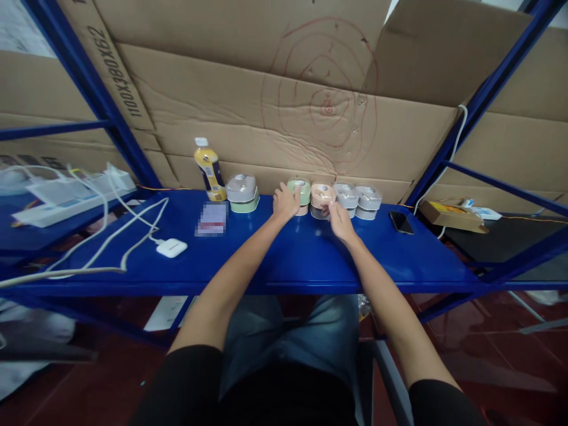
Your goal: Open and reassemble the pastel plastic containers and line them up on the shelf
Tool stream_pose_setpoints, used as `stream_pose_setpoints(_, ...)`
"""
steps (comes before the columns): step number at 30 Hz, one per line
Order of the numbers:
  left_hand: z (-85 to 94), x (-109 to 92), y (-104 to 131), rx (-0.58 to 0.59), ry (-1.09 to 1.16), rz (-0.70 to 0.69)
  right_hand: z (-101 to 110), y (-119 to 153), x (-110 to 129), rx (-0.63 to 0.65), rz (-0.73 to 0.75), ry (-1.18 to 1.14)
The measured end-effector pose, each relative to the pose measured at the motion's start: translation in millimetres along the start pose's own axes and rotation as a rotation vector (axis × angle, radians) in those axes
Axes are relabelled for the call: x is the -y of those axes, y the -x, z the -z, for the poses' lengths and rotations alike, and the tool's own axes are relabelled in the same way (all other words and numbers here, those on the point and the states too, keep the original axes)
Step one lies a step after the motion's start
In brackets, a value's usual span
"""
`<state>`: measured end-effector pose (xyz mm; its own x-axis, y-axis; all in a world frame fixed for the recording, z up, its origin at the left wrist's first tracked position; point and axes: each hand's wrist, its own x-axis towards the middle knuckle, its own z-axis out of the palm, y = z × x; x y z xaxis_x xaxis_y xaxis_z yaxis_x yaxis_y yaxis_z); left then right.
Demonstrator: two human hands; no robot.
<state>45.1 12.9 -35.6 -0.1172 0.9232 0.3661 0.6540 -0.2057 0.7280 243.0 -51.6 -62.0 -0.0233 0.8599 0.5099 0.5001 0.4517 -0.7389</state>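
Low stacks of small lidded boxes stand along the back of the blue table. My left hand (pixel 286 202) is open, fingers spread at the left side of a green box (pixel 302 190), thumb across its front. Beneath that one sits a pale pink box (pixel 303 210). The fingers of my right hand (pixel 339 220) are curled together against the front right corner of a peach box (pixel 323 192). Under the peach box is a grey box (pixel 317 213). Whether anything is pinched in those fingers is hidden. Two grey stacks, the nearer (pixel 345 194) and the farther (pixel 368 195), are to the right.
Left of my hands, a grey-over-green stack (pixel 242 188) stands beside a yellow drink bottle (pixel 208 168). A blurred-out packet (pixel 212 219), white earphone case (pixel 172 248) and loose cables (pixel 133 236) lie on the left. A phone (pixel 401 222) is at right. Cardboard (pixel 222 89) backs the blue table (pixel 293 260).
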Motion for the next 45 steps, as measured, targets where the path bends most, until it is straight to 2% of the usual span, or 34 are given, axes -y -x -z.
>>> stream_pose_setpoints(2,22.0,14.1,-3.5,-0.099,-0.061,-0.031,0.3,0.7,0.9,0.004,-0.012,-0.027)
stream_pose_setpoints(4,45.8,30.2,-8.6,-0.264,-0.171,-0.070,0.5,1.2,1.8,0.001,-0.004,-0.044)
stream_pose_setpoints(7,74.9,54.0,-18.9,-0.424,-0.337,0.010,-0.3,1.5,2.2,-0.004,0.013,-0.040)
stream_pose_setpoints(9,85.8,66.3,-26.4,-0.425,-0.396,0.116,-1.4,1.5,1.5,-0.006,0.022,-0.036)
stream_pose_setpoints(11,90.2,73.9,-32.4,-0.355,-0.427,0.223,-2.2,1.3,0.0,-0.013,0.035,-0.040)
stream_pose_setpoints(14,91.5,76.9,-34.9,-0.257,-0.422,0.272,-1.7,0.9,-2.5,-0.028,0.049,-0.055)
stream_pose_setpoints(17,94.1,73.6,-26.7,-0.289,-0.366,0.174,0.4,1.0,-2.3,-0.044,0.055,-0.057)
stream_pose_setpoints(20,98.7,68.6,-6.9,-0.332,-0.236,-0.056,2.9,2.8,2.9,-0.073,0.108,-0.012)
stream_pose_setpoints(22,100.6,65.5,11.9,-0.264,-0.135,-0.305,4.0,5.2,8.7,-0.105,0.179,0.032)
stream_pose_setpoints(25,96.8,61.2,43.0,0.023,0.019,-0.599,3.3,10.7,19.0,-0.095,0.305,0.088)
stream_pose_setpoints(28,83.8,58.4,68.0,0.289,0.126,-0.682,-1.3,18.1,28.9,0.068,0.414,0.146)
stream_pose_setpoints(31,67.8,59.4,80.3,0.421,0.181,-0.688,-8.2,25.2,35.3,0.268,0.444,0.206)
stream_pose_setpoints(34,56.9,64.3,83.1,0.473,0.187,-0.665,-14.4,29.9,36.3,0.382,0.400,0.269)
stream_pose_setpoints(37,51.9,69.8,83.0,0.498,0.208,-0.602,-20.4,32.4,34.3,0.407,0.353,0.318)
stream_pose_setpoints(42,46.1,79.2,79.1,0.487,0.209,-0.495,-26.9,31.3,31.2,0.343,0.331,0.315)
stream_pose_setpoints(45,45.5,86.5,75.8,0.430,0.174,-0.511,-19.6,24.9,27.3,0.238,0.269,0.193)
